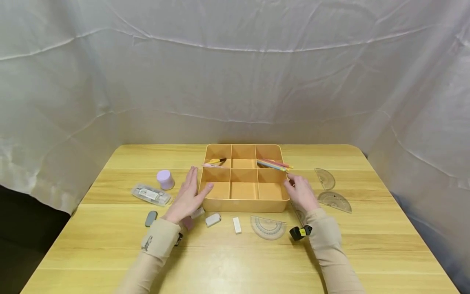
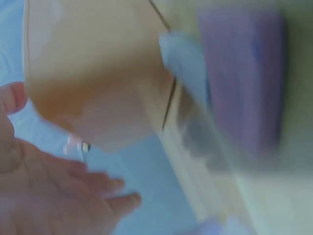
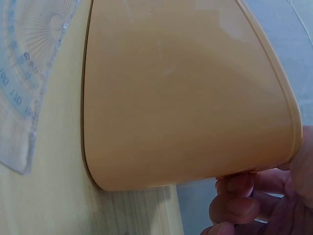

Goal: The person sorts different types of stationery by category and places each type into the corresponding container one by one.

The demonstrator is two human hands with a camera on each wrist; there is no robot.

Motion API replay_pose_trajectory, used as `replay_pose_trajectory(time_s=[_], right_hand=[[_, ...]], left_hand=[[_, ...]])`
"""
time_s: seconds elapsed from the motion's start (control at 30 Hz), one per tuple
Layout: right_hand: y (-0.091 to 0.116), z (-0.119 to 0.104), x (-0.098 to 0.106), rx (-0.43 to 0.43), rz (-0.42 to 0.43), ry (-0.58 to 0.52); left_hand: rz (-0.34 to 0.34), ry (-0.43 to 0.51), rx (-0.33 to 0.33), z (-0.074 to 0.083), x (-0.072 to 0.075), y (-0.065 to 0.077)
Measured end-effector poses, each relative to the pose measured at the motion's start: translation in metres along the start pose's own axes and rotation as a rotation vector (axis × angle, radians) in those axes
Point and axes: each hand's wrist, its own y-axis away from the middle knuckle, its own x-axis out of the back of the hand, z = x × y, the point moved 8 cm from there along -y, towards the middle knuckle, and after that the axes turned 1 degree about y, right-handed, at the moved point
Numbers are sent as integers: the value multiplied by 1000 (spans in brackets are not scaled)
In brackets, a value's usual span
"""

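A tan desk organizer box (image 1: pixel 244 205) with several compartments stands on the table between both hands. My left hand (image 1: pixel 185 198) is beside its left wall, fingers straight and thumb spread toward the rim. In the left wrist view a purple eraser (image 2: pixel 244 73) shows close by, blurred. At the right wall my right hand (image 1: pixel 302 192) grips the box by its rim, the thumb at the edge and the fingers (image 3: pixel 234 205) curled against the outside. Pens (image 1: pixel 216 161) lie in the back left compartment, and several coloured pencils (image 1: pixel 273 164) lean in the back right one.
White erasers (image 1: pixel 213 220) and a clear protractor (image 1: pixel 268 228) lie in front of the box. Two protractors (image 1: pixel 335 201) lie to the right, another partly beneath the right arm. On the left are a lilac round container (image 1: pixel 165 180), a clear plastic case (image 1: pixel 151 194) and a grey eraser (image 1: pixel 151 218).
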Motion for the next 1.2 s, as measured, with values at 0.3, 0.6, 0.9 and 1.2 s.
replay_pose_trajectory(time_s=[0.3,0.6,0.9,1.2], right_hand=[[0,2,-2,-15,-20,1],[0,1,-1,-23,-20,0],[1,1,-1,-13,-15,-4],[2,1,-1,-15,-22,-9]], left_hand=[[-58,-151,-266,-15,41,17],[-172,-382,-425,-30,54,37],[-118,-570,-453,-39,52,34],[-129,-662,-406,-47,45,24]])
